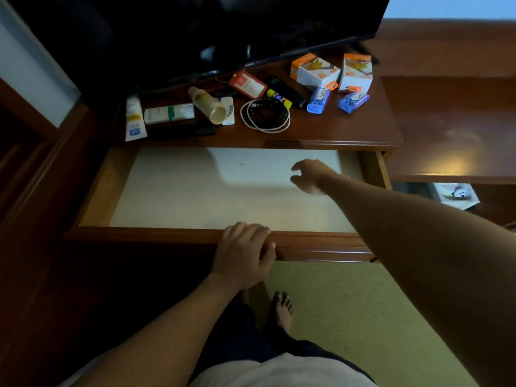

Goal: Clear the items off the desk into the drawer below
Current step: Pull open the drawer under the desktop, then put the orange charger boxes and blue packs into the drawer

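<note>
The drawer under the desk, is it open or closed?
Open. The drawer is pulled out, its pale bottom bare; the left hand grips its front edge.

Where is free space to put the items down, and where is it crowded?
The drawer floor is bare from its left wall across to the right hand. The desk top is crowded from the tube to the boxes; only its front edge strip is free.

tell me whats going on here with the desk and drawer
A person is clearing a cluttered desk into the drawer below it. The left hand grips the drawer's front edge, holding it pulled out. The right hand reaches over the open drawer toward the desk, holding nothing. The tubes, coiled cable and boxes are on the desk; nothing shows in the drawer.
</note>
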The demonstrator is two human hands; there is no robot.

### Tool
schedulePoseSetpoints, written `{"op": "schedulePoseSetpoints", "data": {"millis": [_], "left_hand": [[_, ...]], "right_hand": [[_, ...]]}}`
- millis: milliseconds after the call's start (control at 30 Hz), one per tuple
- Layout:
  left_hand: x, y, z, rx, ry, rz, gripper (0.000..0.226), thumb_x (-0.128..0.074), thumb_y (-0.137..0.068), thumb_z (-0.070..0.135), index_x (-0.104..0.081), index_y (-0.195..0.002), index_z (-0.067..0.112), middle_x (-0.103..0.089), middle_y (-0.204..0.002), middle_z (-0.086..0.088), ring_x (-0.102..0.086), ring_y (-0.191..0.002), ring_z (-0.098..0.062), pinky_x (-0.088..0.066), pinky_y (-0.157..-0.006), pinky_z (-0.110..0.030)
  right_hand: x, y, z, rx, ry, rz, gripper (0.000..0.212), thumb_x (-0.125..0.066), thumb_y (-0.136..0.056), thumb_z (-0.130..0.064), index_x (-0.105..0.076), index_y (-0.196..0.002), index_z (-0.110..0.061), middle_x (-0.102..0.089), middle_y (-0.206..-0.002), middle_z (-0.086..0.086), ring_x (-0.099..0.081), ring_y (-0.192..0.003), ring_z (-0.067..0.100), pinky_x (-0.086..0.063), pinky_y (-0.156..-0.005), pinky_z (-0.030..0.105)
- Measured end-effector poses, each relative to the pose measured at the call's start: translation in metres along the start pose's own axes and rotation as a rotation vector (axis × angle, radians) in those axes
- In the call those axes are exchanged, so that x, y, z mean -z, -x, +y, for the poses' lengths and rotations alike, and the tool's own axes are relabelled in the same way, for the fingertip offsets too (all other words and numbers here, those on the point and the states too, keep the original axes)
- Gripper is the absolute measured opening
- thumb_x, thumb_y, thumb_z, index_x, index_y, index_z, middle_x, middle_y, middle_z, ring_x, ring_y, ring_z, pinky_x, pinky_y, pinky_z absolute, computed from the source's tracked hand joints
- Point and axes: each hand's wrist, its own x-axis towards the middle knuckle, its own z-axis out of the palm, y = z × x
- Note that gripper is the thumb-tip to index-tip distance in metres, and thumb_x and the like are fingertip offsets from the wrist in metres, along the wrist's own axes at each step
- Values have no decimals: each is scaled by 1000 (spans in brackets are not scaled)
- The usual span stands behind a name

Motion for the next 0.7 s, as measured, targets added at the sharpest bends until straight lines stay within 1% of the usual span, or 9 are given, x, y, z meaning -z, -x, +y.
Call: {"op": "schedulePoseSetpoints", "data": {"millis": [67, 133, 200, 267, 333, 467, 533, 600, 700], "left_hand": [[11, -38, -5, 18, -28, -60, 42, -51, -91, 37, -62, -126, 16, -63, -127, -2, -56, -115, -24, -42, -97, -39], [17, -76, -15, 33, -29, -156, 51, -50, -90, 34, -53, -138, 16, -51, -143, -4, -46, -131, -25, -34, -109, -40], [23, -114, -23, 23, -58, -212, 53, -51, -91, 33, -48, -142, 17, -43, -150, -5, -40, -137, -26, -31, -113, -40], [31, -151, -26, 11, -85, -214, 52, -55, -92, 31, -48, -142, 17, -41, -151, -4, -39, -138, -26, -32, -113, -40], [41, -187, -27, -6, -81, -189, 51, -59, -91, 27, -51, -140, 15, -44, -149, -6, -43, -134, -29, -34, -110, -40], [58, -259, -30, -23, -54, -126, 47, -62, -87, 23, -58, -132, 12, -50, -140, -8, -52, -122, -34, -41, -103, -40], [64, -291, -32, -35, -50, -110, 46, -62, -87, 24, -58, -131, 12, -50, -140, -7, -51, -124, -33, -40, -104, -40], [68, -319, -34, -43, -35, -103, 46, -60, -89, 25, -56, -133, 15, -47, -144, -5, -47, -129, -30, -38, -107, -40], [67, -355, -39, -56, -16, -101, 46, -59, -90, 26, -55, -135, 18, -44, -147, -3, -46, -131, -27, -38, -109, -41]], "right_hand": [[8, 5, -1, 22, -39, 29, 47, -51, -96, -35, -54, -142, -23, -51, -148, 7, -48, -134, 29, -40, -111, 42], [19, 8, 0, 49, -70, 73, 47, -52, -95, -30, -56, -141, -21, -54, -146, 6, -49, -134, 28, -40, -111, 39], [31, 9, 3, 73, -100, 121, 47, -55, -94, -26, -57, -139, -17, -57, -143, 5, -51, -132, 27, -41, -109, 37], [47, 8, 11, 91, -118, 178, 46, -57, -91, -24, -60, -136, -16, -61, -137, 7, -55, -127, 29, -45, -105, 40], [65, 6, 20, 100, -135, 234, 44, -57, -88, -23, -62, -131, -17, -66, -130, 7, -60, -119, 31, -49, -99, 41], [102, -7, 32, 104, -152, 302, 33, -56, -89, -16, -68, -120, -16, -69, -122, 7, -63, -109, 33, -49, -91, 35], [118, -20, 35, 58, -155, 323, 33, -57, -90, -14, -66, -122, -13, -69, -120, 9, -63, -107, 33, -46, -84, 32], [132, -34, 37, -11, -158, 340, 33, -56, -92, -14, -63, -124, -9, -68, -117, 11, -63, -104, 33, -45, -77, 30], [144, -53, 39, -85, -198, 380, 24, -54, -94, -14, -61, -115, -6, -65, -104, 13, -64, -95, 34, -44, -68, 31]]}}
